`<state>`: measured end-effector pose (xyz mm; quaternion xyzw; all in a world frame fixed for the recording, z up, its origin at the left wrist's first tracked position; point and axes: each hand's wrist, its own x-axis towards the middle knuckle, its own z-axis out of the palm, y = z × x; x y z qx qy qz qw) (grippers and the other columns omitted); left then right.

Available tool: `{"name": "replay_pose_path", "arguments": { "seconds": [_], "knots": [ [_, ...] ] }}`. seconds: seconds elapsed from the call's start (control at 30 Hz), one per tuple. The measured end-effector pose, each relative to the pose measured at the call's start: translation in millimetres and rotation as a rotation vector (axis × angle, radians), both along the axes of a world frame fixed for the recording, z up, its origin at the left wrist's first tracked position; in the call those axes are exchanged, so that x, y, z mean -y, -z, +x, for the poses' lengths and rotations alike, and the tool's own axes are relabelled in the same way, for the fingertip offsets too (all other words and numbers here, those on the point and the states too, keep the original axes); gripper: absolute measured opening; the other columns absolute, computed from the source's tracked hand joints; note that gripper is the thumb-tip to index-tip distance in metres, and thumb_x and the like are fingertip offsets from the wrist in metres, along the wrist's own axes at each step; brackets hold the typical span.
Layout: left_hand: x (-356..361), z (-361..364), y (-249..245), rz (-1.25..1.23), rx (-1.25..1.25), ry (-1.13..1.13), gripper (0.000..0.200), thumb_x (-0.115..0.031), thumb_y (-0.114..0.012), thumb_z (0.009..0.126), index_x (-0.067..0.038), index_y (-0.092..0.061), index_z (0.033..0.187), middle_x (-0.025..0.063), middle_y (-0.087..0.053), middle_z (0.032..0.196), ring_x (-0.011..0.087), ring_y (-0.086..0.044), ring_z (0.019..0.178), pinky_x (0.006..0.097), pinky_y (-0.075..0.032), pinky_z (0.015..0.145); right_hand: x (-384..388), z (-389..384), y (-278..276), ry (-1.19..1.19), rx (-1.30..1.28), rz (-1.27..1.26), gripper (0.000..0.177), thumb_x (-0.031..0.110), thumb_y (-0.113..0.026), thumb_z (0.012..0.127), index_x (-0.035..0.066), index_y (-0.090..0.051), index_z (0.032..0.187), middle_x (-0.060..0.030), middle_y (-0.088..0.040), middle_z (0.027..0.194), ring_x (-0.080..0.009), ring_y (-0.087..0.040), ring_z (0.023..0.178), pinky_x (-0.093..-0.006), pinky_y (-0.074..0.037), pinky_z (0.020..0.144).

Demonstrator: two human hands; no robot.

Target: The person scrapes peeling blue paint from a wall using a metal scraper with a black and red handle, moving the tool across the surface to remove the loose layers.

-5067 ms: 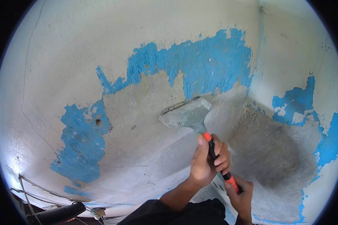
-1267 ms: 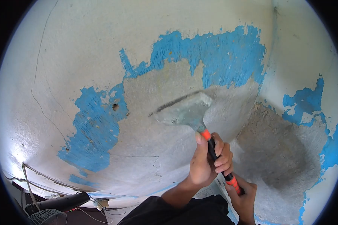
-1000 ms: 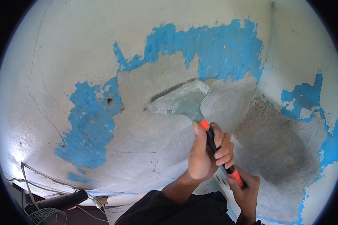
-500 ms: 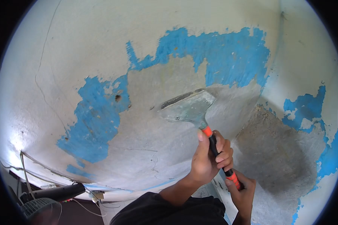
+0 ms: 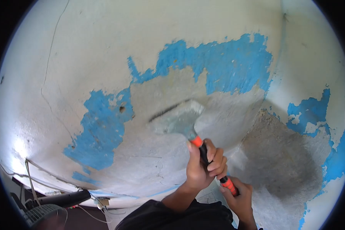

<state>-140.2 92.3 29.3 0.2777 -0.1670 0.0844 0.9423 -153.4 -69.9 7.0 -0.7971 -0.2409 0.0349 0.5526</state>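
Observation:
A wide wall scraper [image 5: 177, 120] lies with its blade edge against the bare grey plaster, somewhat blurred. Its head is coated with pale dust, and its handle is black and orange-red. My left hand [image 5: 204, 165] wraps around the upper handle, thumb along the near side just below the head. Lower down, my right hand [image 5: 239, 197] grips the orange end of the same handle. Blue paint patches [image 5: 234, 61] border the grey area above, and another blue patch [image 5: 101, 128] with a small hole stands to the left.
A second wall meets this one at the right, with a rough dark grey area [image 5: 283, 165] and blue remnants [image 5: 310, 113]. Cables [image 5: 53, 176], a dark tubular object [image 5: 67, 197] and a fan grille [image 5: 46, 214] are at the lower left. Thin cracks run down the white paint.
Both hands and the scraper have moved left and slightly down across the grey plaster. The view has shifted slightly. Both hands keep their hold on the handle.

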Motion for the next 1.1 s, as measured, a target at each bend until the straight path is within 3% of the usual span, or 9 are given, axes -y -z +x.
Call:
{"name": "replay_pose_path", "arguments": {
  "seconds": [0.1,0.2,0.33,0.43,0.53,0.63,0.8,0.93,1.1],
  "knots": [
    [1.8,0.1,30.9,0.095,-0.154,0.022,0.061,-0.07,-0.021,0.093,-0.013,-0.038,0.081,-0.0013,-0.033,0.059,0.0101,-0.034,0.046,0.0294,-0.038,0.045,11.6,-0.8,44.6,-0.078,-0.205,-0.1,0.024,0.024,-0.072,0.084,0.001,-0.066,0.089,-0.0091,-0.054,0.056,-0.0132,-0.05,0.049,-0.0303,-0.041,0.05],
    [1.3,5.2,37.4,0.247,-0.251,0.064,0.059,-0.068,-0.022,0.095,-0.013,-0.039,0.082,-0.0011,-0.033,0.059,0.0102,-0.034,0.046,0.0298,-0.038,0.045,6.9,-14.6,86.0,-0.106,-0.298,0.106,0.027,0.028,-0.07,0.086,0.002,-0.063,0.088,-0.0079,-0.048,0.053,-0.0131,-0.047,0.048,-0.0309,-0.038,0.049],
    [3.8,22.7,24.8,0.276,-0.26,0.115,0.056,-0.065,-0.024,0.097,-0.013,-0.039,0.083,-0.0015,-0.032,0.058,0.0099,-0.033,0.044,0.0295,-0.038,0.043,12.4,-10.1,91.8,-0.202,-0.445,0.247,0.029,0.027,-0.062,0.092,0.002,-0.06,0.106,-0.0024,-0.051,0.058,-0.01,-0.052,0.053,-0.0286,-0.04,0.05],
    [10.0,34.7,13.5,0.274,-0.259,0.127,0.055,-0.064,-0.025,0.097,-0.013,-0.039,0.083,-0.0021,-0.031,0.058,0.0094,-0.031,0.042,0.0285,-0.037,0.042,12.9,-6.6,77.4,-0.213,-0.536,0.426,0.048,0.036,-0.053,0.097,-0.002,-0.049,0.125,-0.0036,-0.052,0.065,-0.0092,-0.046,0.048,-0.0238,-0.037,0.047],
    [19.3,41.6,14.4,0.272,-0.297,0.13,0.055,-0.064,-0.025,0.097,-0.013,-0.04,0.084,-0.0025,-0.031,0.058,0.009,-0.031,0.042,0.0277,-0.036,0.041,11.3,-11.5,75.8,-0.095,-0.408,0.441,0.052,0.032,-0.05,0.099,-0.003,-0.041,0.136,-0.0043,-0.051,0.065,-0.0094,-0.044,0.047,-0.0243,-0.036,0.045],
    [21.3,44.6,21.7,0.261,-0.319,0.129,0.055,-0.064,-0.025,0.097,-0.013,-0.04,0.084,-0.0027,-0.031,0.058,0.0088,-0.031,0.042,0.0275,-0.036,0.041,12.0,-11.6,80.8,-0.05,-0.437,0.43,0.056,0.031,-0.05,0.099,-0.003,-0.036,0.14,-0.0047,-0.051,0.065,-0.0093,-0.045,0.047,-0.0238,-0.035,0.045],
    [23.8,56.1,1.7,0.285,-0.234,0.104,0.055,-0.064,-0.026,0.097,-0.013,-0.04,0.083,-0.0024,-0.032,0.057,0.0094,-0.031,0.041,0.0284,-0.036,0.04,18.7,5.7,52.6,-0.057,-0.439,0.361,0.052,0.028,-0.053,0.097,-0.001,-0.043,0.139,-0.0015,-0.053,0.063,-0.0078,-0.049,0.052,-0.0236,-0.039,0.05],
    [26.2,50.8,15.5,0.255,-0.306,0.12,0.055,-0.065,-0.025,0.097,-0.013,-0.04,0.083,-0.002,-0.032,0.058,0.0101,-0.032,0.041,0.0296,-0.037,0.041,23.7,-2.5,60.4,-0.042,-0.483,0.317,0.052,0.029,-0.054,0.096,0.001,-0.046,0.139,-0.0001,-0.053,0.062,-0.0073,-0.05,0.055,-0.0242,-0.041,0.054],
    [30.3,59.8,7.6,0.23,-0.212,0.138,0.055,-0.065,-0.025,0.097,-0.013,-0.04,0.083,-0.0019,-0.031,0.058,0.0103,-0.032,0.042,0.0302,-0.037,0.042,31.9,14.5,46.5,-0.069,-0.389,0.306,0.056,0.036,-0.049,0.099,-0.002,-0.045,0.139,0.0007,-0.048,0.055,-0.0067,-0.045,0.046,-0.0233,-0.035,0.045]
  ]
}}
